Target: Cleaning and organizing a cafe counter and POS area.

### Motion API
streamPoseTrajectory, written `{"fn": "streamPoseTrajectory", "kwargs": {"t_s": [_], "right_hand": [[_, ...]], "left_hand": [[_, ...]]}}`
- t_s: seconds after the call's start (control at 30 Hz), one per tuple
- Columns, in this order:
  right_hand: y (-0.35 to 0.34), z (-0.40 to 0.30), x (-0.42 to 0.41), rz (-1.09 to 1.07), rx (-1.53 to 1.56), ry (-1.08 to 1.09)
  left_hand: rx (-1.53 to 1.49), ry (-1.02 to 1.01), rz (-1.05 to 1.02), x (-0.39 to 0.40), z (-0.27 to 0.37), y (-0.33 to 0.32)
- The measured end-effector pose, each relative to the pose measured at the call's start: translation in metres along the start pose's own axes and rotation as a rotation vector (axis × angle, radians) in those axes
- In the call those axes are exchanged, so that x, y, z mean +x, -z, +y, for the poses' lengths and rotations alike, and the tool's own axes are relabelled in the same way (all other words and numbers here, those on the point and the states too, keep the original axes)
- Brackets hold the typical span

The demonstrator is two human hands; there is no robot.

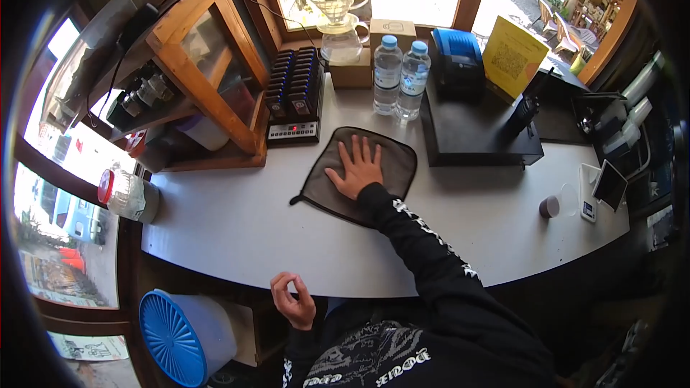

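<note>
A grey-brown cloth with black edging [323,186] lies spread flat on the white countertop [237,226]. My right hand [360,168] rests palm down on its upper middle, fingers spread, pressing on it rather than gripping it. My left hand [294,299] is off the cloth, at the counter's near edge, its fingers curled and the thumb close to the index finger; nothing shows in it. Beyond the cloth stand two clear water bottles with blue caps [387,75]. One corner of the cloth, with a small black loop, points to the left.
Left of the cloth stand a pager charging dock [294,132] and a wooden cabinet [213,75]. To the right are a black cash drawer [474,140], a small cup [549,207] and a white card reader or scale [588,199]. A red-lidded jar [132,196] stands far left.
</note>
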State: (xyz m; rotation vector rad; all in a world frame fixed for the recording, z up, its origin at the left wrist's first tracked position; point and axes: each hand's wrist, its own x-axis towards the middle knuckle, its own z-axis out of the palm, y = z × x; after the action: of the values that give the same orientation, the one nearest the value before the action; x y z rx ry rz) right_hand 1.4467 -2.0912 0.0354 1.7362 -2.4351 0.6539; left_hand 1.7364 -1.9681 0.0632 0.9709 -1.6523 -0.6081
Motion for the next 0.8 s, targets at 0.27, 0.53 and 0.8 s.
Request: {"fn": "streamPoseTrajectory", "kwargs": {"t_s": [0.27, 0.53, 0.8], "right_hand": [[0.055, -0.035, -0.157, -0.193, 0.398, 0.654], [0.078, 0.048, -0.115, 0.011, 0.065, 0.029], [0.098, 0.004, -0.182, -0.087, 0.234, 0.223]], "left_hand": [[-0.008, -0.129, -0.064, 0.050, 0.029, -0.044], [-0.065, -0.071, -0.492, 0.190, 0.030, -0.186], [-0.027, -0.139, -0.569, 0.298, -0.019, -0.307]]}}
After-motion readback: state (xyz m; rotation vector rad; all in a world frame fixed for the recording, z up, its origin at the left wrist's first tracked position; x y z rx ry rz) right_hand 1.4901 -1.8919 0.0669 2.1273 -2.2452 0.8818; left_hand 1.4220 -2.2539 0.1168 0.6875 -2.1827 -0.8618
